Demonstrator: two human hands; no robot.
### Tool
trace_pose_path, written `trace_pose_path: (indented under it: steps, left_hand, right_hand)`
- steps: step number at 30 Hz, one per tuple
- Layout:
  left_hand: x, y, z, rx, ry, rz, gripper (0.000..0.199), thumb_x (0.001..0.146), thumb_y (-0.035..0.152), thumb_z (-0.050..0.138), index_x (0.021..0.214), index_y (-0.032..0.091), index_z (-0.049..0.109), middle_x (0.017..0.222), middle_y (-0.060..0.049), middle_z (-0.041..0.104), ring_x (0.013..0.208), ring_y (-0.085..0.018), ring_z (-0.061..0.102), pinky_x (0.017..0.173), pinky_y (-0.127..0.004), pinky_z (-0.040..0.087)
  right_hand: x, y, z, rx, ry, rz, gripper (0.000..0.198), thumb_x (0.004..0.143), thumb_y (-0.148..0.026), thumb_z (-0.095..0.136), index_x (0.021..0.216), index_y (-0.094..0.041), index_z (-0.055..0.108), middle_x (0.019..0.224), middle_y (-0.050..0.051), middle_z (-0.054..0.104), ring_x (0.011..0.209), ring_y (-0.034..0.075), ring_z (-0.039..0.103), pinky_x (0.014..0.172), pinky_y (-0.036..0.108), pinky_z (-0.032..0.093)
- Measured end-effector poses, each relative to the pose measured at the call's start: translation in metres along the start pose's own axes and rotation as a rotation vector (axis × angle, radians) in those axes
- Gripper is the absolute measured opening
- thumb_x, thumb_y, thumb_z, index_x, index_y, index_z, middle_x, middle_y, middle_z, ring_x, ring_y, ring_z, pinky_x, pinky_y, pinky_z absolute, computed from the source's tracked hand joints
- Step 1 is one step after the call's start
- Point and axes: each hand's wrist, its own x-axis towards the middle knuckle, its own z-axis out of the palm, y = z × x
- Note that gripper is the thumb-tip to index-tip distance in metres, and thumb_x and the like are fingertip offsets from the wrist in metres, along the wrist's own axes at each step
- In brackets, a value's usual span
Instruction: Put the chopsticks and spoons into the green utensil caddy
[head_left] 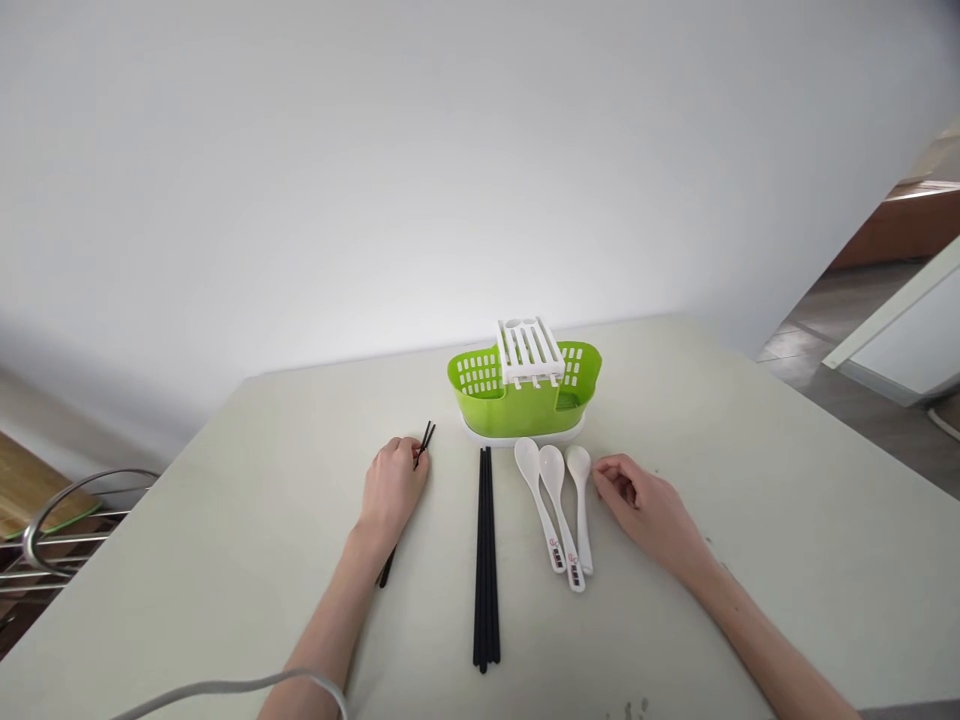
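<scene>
Grey cable (225,687): looping across the view of my left forearm, nearest the eye; it could be catching on that arm and tugging at my hold if I am lifting carelessly.
Left hand (394,485): resting low on the table (787,520), fingers curled closed about two slim black chopsticks (388,568); how firmly I am pressing, I cannot tell.
Chopstick tips: poking out past my thumb and forking slightly; an uneven pinch could be splaying them further, or letting one slip.
Black bundle (486,570): lying lengthwise between my hands, its sticks side by side and no band showing; a sideways brush could be rolling them apart.
Right hand (637,505): resting half curled, holding nothing that I am seeing; its fingertips are lying just beside the nearest spoon bowl, contact unclear.
White spoons (553,470): three, lying close together, bowls toward the basket; a nudge from my fingertips could be swinging one into its neighbours.
Green basket (517,412): standing upright beyond the spoons on its white base (487,438).
White rack (531,352): spanning the basket's middle; if it is sitting loosely, a knock could be tipping it.
</scene>
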Motion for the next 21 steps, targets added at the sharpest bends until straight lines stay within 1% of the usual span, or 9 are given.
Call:
trace_pose_path:
  steps: [4, 8, 11, 14, 16, 19, 21]
  left_hand:
    - [-0.001, -0.001, 0.005, 0.046, 0.004, -0.011, 0.027, 0.100, 0.023, 0.045, 0.105, 0.016, 0.070, 0.108, -0.014, 0.072, 0.096, -0.028, 0.068, 0.081, -0.037, 0.050]
    - [-0.001, -0.004, 0.008, 0.077, 0.018, 0.000, 0.033, 0.102, 0.019, 0.038, 0.112, 0.012, 0.068, 0.109, -0.018, 0.069, 0.105, -0.032, 0.066, 0.090, -0.042, 0.050]
    - [-0.001, -0.004, 0.008, 0.059, 0.021, -0.003, 0.030, 0.100, 0.018, 0.041, 0.109, 0.013, 0.069, 0.111, -0.018, 0.068, 0.106, -0.032, 0.066, 0.093, -0.043, 0.050]
    - [-0.002, -0.003, 0.004, -0.056, 0.041, 0.001, 0.029, 0.101, 0.024, 0.043, 0.107, 0.017, 0.070, 0.111, -0.014, 0.072, 0.098, -0.030, 0.069, 0.085, -0.040, 0.051]
    - [-0.002, -0.001, 0.001, -0.172, 0.095, 0.007, 0.029, 0.103, 0.029, 0.043, 0.108, 0.020, 0.070, 0.107, -0.011, 0.075, 0.092, -0.027, 0.071, 0.080, -0.038, 0.052]
    - [-0.001, 0.001, -0.007, -0.376, 0.240, 0.047, 0.028, 0.104, 0.034, 0.045, 0.109, 0.021, 0.070, 0.100, -0.007, 0.078, 0.086, -0.023, 0.073, 0.081, -0.034, 0.053]
    - [-0.001, 0.004, -0.013, -0.515, 0.344, 0.050, 0.028, 0.103, 0.039, 0.050, 0.108, 0.021, 0.071, 0.096, -0.005, 0.078, 0.083, -0.020, 0.073, 0.079, -0.031, 0.053]
  right_hand:
    - [0.000, -0.001, -0.001, -0.002, -0.007, 0.006, 0.029, 0.101, -0.053, 0.046, 0.099, -0.028, 0.061, 0.085, 0.002, 0.073, 0.070, 0.020, 0.063, 0.069, 0.034, 0.049]
    - [0.000, -0.002, -0.001, -0.003, -0.001, 0.006, 0.029, 0.100, -0.052, 0.046, 0.099, -0.028, 0.061, 0.084, 0.002, 0.073, 0.068, 0.020, 0.062, 0.069, 0.033, 0.050]
    - [0.000, -0.001, 0.000, -0.006, 0.003, -0.002, 0.029, 0.100, -0.053, 0.046, 0.099, -0.028, 0.061, 0.084, 0.002, 0.073, 0.068, 0.020, 0.063, 0.068, 0.034, 0.050]
    - [0.000, 0.001, 0.000, -0.008, -0.006, 0.001, 0.031, 0.100, -0.055, 0.045, 0.100, -0.028, 0.061, 0.085, 0.003, 0.073, 0.070, 0.021, 0.064, 0.070, 0.035, 0.050]
    - [0.000, 0.002, 0.000, -0.007, -0.014, 0.005, 0.031, 0.100, -0.055, 0.045, 0.101, -0.028, 0.061, 0.086, 0.003, 0.073, 0.071, 0.022, 0.064, 0.070, 0.035, 0.050]
    - [0.000, 0.003, 0.000, -0.005, -0.024, 0.006, 0.031, 0.100, -0.054, 0.045, 0.102, -0.028, 0.061, 0.087, 0.003, 0.073, 0.072, 0.022, 0.065, 0.070, 0.035, 0.050]
    - [0.000, 0.002, -0.001, -0.007, -0.026, 0.009, 0.030, 0.100, -0.054, 0.045, 0.102, -0.028, 0.061, 0.088, 0.004, 0.074, 0.073, 0.022, 0.065, 0.071, 0.035, 0.050]
